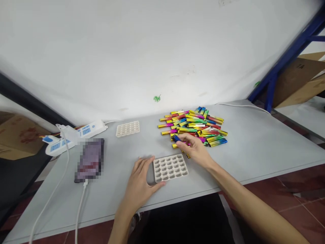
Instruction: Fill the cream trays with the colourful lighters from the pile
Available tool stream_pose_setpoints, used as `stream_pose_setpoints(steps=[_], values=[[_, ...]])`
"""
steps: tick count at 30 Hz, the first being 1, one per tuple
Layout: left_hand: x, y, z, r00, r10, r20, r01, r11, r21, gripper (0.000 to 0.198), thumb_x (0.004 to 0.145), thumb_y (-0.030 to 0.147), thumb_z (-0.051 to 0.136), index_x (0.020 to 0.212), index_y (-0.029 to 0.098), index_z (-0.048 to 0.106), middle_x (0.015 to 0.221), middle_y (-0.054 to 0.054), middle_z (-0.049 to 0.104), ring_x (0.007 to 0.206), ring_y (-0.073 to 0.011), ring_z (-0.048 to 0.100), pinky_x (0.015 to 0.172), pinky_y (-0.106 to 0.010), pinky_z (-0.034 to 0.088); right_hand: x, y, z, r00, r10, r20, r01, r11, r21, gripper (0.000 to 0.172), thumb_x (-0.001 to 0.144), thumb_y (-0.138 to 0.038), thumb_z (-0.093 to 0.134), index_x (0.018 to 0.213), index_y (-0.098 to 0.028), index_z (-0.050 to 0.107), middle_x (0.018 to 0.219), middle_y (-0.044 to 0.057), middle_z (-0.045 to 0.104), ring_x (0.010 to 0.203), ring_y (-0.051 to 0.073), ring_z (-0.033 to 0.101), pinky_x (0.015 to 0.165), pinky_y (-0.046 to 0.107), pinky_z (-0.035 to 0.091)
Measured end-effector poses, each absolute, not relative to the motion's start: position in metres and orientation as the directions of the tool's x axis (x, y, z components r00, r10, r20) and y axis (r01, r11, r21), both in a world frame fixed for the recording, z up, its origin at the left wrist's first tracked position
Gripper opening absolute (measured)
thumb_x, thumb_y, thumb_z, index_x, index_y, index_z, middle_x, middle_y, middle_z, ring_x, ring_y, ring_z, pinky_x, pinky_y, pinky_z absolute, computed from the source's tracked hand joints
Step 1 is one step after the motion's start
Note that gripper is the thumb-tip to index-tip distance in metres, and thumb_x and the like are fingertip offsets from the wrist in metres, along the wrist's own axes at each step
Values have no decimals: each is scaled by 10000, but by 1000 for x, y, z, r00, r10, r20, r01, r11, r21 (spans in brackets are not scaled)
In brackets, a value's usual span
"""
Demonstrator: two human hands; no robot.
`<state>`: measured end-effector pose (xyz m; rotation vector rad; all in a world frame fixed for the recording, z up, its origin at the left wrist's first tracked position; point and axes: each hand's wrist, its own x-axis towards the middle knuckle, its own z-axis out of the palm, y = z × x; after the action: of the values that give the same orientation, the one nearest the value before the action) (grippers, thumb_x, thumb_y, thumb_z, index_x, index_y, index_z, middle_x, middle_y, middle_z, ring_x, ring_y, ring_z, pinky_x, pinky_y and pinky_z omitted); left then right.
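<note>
Two trays share a grey table beside a white wall.

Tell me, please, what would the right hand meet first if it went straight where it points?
Likely a pink-and-yellow tube just ahead, though the right hand may pass above it.

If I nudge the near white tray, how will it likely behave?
The tray looks low and pocketed, so it is probably light for its size. Its edges look straight, suggesting fair stiffness. Lying flat on the smooth-looking table, it would likely slide rather than tip.
</note>
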<state>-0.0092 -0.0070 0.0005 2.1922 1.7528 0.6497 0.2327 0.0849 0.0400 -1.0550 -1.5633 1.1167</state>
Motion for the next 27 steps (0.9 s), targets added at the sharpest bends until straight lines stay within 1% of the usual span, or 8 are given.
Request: stream_pose_setpoints(steps=[2, 4, 7, 12, 16, 19, 22, 27], values=[[-9, -7, 1, 183, 968, 170, 843, -243, 480, 807, 758, 466, 757, 1443, 271, 379, 1409, -75, 534, 1388, -311, 374, 1113, -506, 388, 213, 80, 48, -347, 917, 199, 121, 254, -960, 252, 849, -445, 673, 947, -214, 653, 937, 35, 680, 866, 195, 615, 763, 316, 468], [-9, -7, 0, 184, 971, 156, 837, -238, 493, 835, 764, 447, 756, 1467, 273, 341, 1439, -81, 503, 1408, -306, 351, 1117, -499, 389, 195, 79, 51, -435, 878, 199, 110, 272, -956, 222, 863, -422, 664, 933, -215, 626, 866, 16, 685, 794, 176, 621, 740, 312, 474], [-9, -8, -3, 163, 976, 141, 837, -213, 504, 870, 753, 443, 764, 1476, 253, 319, 1443, -101, 495, 1417, -322, 339, 1107, -507, 403, 179, 80, 47, -497, 847, 189, 214, 331, -919, 200, 865, -370, 676, 980, -223, 606, 817, 1, 687, 741, 169, 632, 715, 307, 483], [-9, -8, -4, 141, 984, 109, 838, -177, 516, 852, 742, 451, 768, 1445, 218, 348, 1422, -117, 508, 1415, -346, 334, 1097, -525, 408, 172, 77, 48, -568, 800, 192, 461, 503, -731, 209, 904, -358, 644, 1054, -222, 594, 873, 33, 692, 794, 195, 650, 700, 306, 465], [-7, -8, -1, 132, 987, 91, 842, -160, 514, 875, 738, 469, 766, 1453, 208, 336, 1438, -117, 488, 1416, -345, 326, 1106, -511, 398, 175, 70, 59, -624, 759, 186, 562, 601, -568, 196, 929, -348, 615, 1069, -214, 583, 924, 50, 694, 818, 205, 645, 668, 291, 436], [-7, -8, 1, 130, 988, 89, 843, -157, 514, 898, 731, 468, 773, 1469, 224, 324, 1428, -105, 497, 1405, -339, 340, 1104, -497, 401, 177, 68, 64, -630, 759, 166, 613, 617, -493, 194, 932, -331, 615, 1080, -210, 586, 942, 58, 697, 836, 207, 646, 669, 283, 426], [-7, -8, 1, 138, 986, 95, 837, -168, 521, 863, 739, 467, 768, 1460, 248, 348, 1405, -89, 516, 1391, -333, 358, 1096, -484, 410, 179, 70, 64, -607, 782, 141, 633, 584, -508, 220, 926, -348, 630, 1095, -213, 589, 926, 54, 709, 844, 203, 658, 686, 277, 431], [-7, -7, 1, 142, 984, 111, 827, -179, 533, 793, 742, 468, 765, 1410, 244, 401, 1384, -86, 529, 1381, -326, 363, 1093, -481, 405, 178, 73, 59, -605, 780, 161, 586, 572, -574, 225, 912, -350, 654, 1091, -229, 592, 870, 25, 719, 795, 186, 667, 656, 257, 422]])
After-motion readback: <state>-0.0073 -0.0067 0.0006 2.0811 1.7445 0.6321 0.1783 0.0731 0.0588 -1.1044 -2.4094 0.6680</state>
